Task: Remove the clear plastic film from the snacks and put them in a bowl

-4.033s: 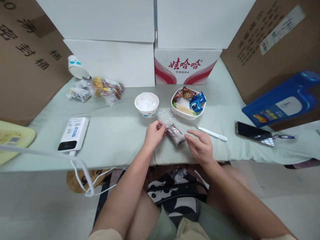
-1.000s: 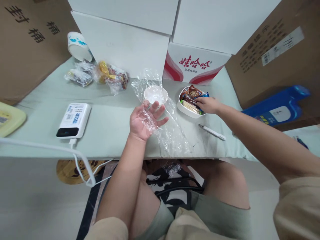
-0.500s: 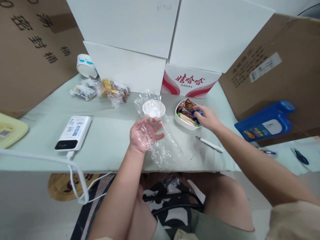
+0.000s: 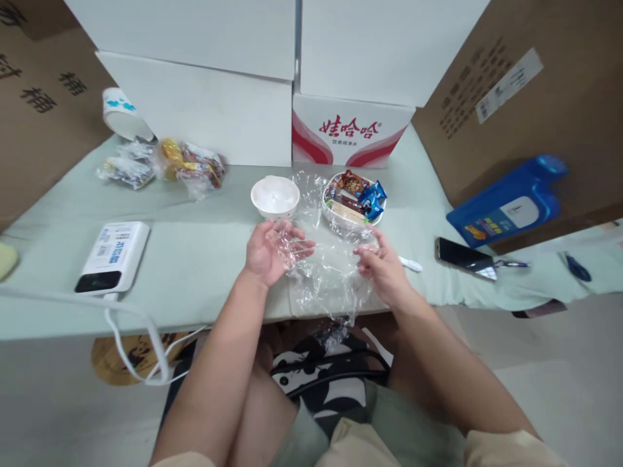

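hanging past the counter (image 4: 195,259) edge, the wrap (image 4: 327,280) is draping over the open left grip (image 4: 270,250) while the right grip (image 4: 382,269) is pinching it; slack film is risking clinging to itself.

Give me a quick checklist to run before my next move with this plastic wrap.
1. Contact with the plastic wrap: left hand and right hand both touch it. Ok.
2. Wrap smooth: crumpled, bunched at the left fingers. Not ok.
3. Wrap clear of the snack dish: its far edge overlaps the dish. Not ok.
4. White bowl upright, beside the wrap. Ok.
5. Wrap free of tears: cannot tell.
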Demonstrator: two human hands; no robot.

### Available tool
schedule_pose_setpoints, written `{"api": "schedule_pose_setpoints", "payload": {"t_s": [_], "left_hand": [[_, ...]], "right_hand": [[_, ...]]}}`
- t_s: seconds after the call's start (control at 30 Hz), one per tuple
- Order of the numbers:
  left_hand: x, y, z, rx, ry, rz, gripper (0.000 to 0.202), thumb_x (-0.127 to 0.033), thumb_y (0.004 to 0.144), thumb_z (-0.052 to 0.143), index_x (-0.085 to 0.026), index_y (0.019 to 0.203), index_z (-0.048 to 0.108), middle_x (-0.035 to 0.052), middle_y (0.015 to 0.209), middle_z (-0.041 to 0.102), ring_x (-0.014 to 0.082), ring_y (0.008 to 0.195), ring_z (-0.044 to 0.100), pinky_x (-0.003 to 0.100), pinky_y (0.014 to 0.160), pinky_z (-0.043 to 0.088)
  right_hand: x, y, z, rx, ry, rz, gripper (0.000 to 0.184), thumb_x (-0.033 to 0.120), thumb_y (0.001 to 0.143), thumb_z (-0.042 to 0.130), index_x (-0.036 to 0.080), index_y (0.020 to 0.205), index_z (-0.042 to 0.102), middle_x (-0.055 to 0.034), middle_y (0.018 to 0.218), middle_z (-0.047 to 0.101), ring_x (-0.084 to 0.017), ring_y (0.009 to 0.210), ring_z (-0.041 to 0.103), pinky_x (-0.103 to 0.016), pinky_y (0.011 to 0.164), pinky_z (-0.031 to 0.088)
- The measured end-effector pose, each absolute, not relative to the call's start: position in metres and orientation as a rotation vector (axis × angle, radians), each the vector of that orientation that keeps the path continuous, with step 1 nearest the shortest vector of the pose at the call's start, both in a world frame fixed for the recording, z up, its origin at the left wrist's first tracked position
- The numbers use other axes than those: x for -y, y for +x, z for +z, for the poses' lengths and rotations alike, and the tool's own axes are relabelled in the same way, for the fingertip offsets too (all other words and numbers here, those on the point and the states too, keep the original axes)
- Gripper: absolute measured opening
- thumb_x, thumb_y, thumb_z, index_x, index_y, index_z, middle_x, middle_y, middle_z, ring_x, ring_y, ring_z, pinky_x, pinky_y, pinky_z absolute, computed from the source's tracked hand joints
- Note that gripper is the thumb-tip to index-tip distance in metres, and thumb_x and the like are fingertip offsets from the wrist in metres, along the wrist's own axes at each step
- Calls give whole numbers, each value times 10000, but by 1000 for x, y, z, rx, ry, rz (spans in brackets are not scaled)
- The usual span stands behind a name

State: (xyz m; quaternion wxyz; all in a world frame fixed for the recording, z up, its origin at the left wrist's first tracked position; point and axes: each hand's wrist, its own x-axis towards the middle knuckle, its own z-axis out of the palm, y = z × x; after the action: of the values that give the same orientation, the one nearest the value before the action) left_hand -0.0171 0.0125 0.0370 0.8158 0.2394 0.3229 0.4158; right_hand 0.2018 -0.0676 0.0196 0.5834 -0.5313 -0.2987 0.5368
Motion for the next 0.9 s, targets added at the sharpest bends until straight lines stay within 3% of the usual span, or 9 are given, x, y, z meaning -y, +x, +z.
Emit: {"api": "schedule_pose_setpoints", "payload": {"t_s": [0.13,0.27,0.37,0.5,0.6,0.7,0.9], "left_hand": [[-14,-14,24,-1159,870,855,320,-151,612,729,-205,881,565,-8,800,689,152,675,705,253,650,532],[-10,-6,17,-1227,970,853,468,-54,589,632,-227,1012,532,-26,826,674,100,584,639,211,574,492],[-11,-5,15,-1130,958,920,583,-56,571,652,-271,1091,499,-53,829,630,92,575,614,192,518,451],[-17,-11,14,-1056,1058,1004,481,-95,577,708,-253,1001,545,-59,763,547,101,632,618,188,521,440],[-19,-16,14,-1091,1197,929,464,-148,602,769,-241,1015,577,-25,830,606,148,789,675,198,567,466],[-14,-17,15,-1122,1313,791,534,-202,602,823,-226,1083,592,11,927,679,152,813,676,220,617,499],[2,-23,21,-1066,1395,662,561,-292,603,865,-203,1106,633,52,967,734,151,802,665,287,741,537]], "right_hand": [[77,242,7,700,-1305,1120,853,404,666,835,304,1412,433,42,803,727,-82,462,488,-209,411,335],[81,259,-7,759,-1371,1074,852,460,727,795,309,1466,399,2,868,744,-105,477,518,-242,410,357],[75,266,-13,703,-1387,1035,859,443,713,795,276,1459,402,13,808,726,-111,476,523,-246,410,362],[73,278,-16,716,-1389,970,754,453,747,767,246,1405,462,10,767,716,-154,586,633,-259,475,446],[79,285,-15,810,-1384,834,614,470,823,708,258,1363,507,-9,797,733,-195,773,705,-317,651,553],[88,289,-11,908,-1388,773,563,475,855,683,272,1355,523,-35,884,752,-209,861,714,-377,781,581],[98,289,-6,1045,-1380,1023,457,434,796,722,251,1209,655,-33,929,752,-133,604,627,-327,609,564]]}}
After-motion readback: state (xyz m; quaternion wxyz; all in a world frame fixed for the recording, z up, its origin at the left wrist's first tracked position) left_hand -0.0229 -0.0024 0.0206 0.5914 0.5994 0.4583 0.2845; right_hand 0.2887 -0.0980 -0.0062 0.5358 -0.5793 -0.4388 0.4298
